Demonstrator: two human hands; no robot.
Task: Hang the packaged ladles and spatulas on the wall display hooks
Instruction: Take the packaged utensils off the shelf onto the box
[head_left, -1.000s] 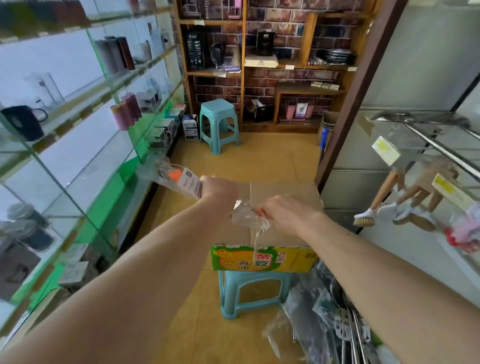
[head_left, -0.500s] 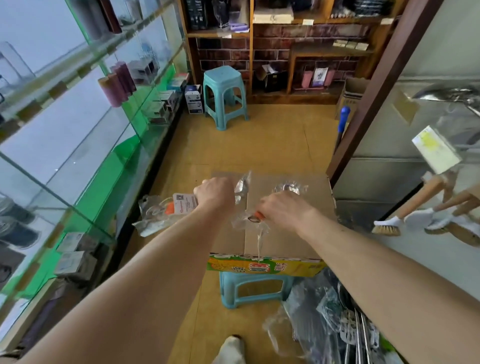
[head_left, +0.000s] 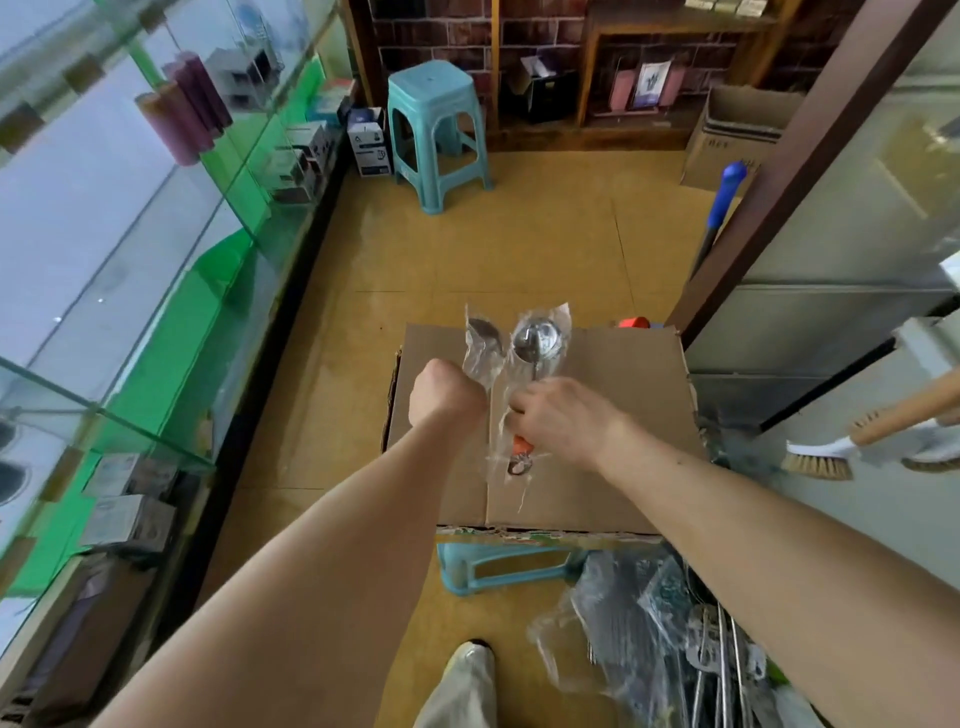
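Both packs have swung upright since the earlier frame. The left pack, which pointed out to the left, now stands just beside the ladle, and my view has tipped down.

1. Glass shelves run along the left side.
2. A closed box sits on a stool directly under both hands. I judge it to be a staging surface.
3. A pile of wrapped utensils lies at lower right, near the box. This is probably the remaining stock.
4. Brushes hang at the right edge. No hooks are in view.
5. My left hand is clenched round the lower end of the left pack. Its fingers are hidden behind the back of the hand.
6. My right hand has its fingers grasping the ladle's shaft through the wrapper, just above the orange grip.
7. The hang ring points down, below the right hand.

Both items are held bowl-up, side by side, apparently for sorting. Neither is hung yet. I judge that each ring end must be turned uppermost before it meets a hook.
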